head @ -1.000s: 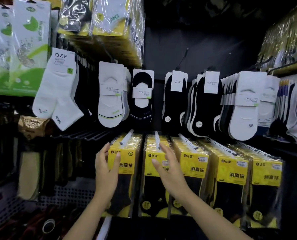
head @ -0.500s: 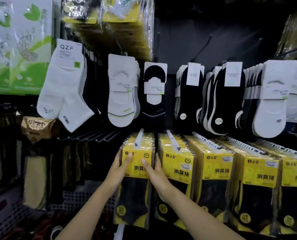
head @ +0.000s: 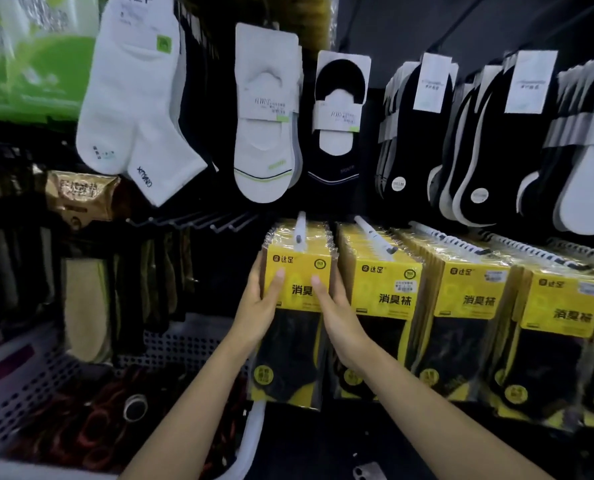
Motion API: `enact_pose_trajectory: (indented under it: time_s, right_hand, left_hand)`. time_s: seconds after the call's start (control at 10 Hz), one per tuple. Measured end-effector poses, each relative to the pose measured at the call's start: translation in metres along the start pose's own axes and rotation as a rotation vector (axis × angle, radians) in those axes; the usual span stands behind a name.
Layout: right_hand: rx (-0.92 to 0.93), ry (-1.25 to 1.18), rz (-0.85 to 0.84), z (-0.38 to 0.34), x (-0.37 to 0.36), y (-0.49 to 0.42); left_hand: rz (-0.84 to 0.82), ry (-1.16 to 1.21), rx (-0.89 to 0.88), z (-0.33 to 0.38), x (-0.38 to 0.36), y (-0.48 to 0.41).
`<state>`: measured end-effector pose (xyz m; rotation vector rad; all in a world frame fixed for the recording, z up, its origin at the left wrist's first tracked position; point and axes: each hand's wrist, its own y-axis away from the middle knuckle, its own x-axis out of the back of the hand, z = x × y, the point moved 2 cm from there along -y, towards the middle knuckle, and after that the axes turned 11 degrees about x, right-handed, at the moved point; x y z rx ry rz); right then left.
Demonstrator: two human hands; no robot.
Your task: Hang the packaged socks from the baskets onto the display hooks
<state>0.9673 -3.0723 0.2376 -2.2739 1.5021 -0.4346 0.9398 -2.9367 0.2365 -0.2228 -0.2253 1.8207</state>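
- The one view comes from a camera worn on the person's head. It faces forward at a wall of socks and tilts a little down.
- It sits close to the wall. The yellow packs [head: 299, 268] fill the centre within arm's reach.
- Both forearms enter from the bottom edge, and the left hand [head: 257, 306] and right hand [head: 337, 313] meet on those packs.
- The wide lens bends the edges. White socks [head: 129, 109] run off the top left, and a basket [head: 18, 393] lies near at the lower left.

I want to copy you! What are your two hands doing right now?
Left hand: holding the front yellow pack, thumb on its face.
Right hand: holding the same pack.
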Motion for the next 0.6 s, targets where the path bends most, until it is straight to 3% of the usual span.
enact_pose_trajectory:
  time_s: [0.2,0.4,0.5,0.6]
  right_hand:
    - [-0.115,-0.018,0.020,0.049,-0.004,0.044]
    - [-0.144,0.009,0.067,0.052,-0.015,0.051]
    - [-0.170,0.021,0.068,0.040,-0.014,0.058]
    - [-0.239,-0.024,0.045,0.028,-0.012,0.083]
  left_hand:
    - [0.021,-0.014,0.123,-0.061,0.000,0.032]
    - [0.079,-0.034,0.150,-0.073,-0.002,0.036]
    - [0.144,-0.025,0.173,-0.066,-0.001,0.042]
    - [0.383,-0.117,0.085,-0.055,0.001,0.076]
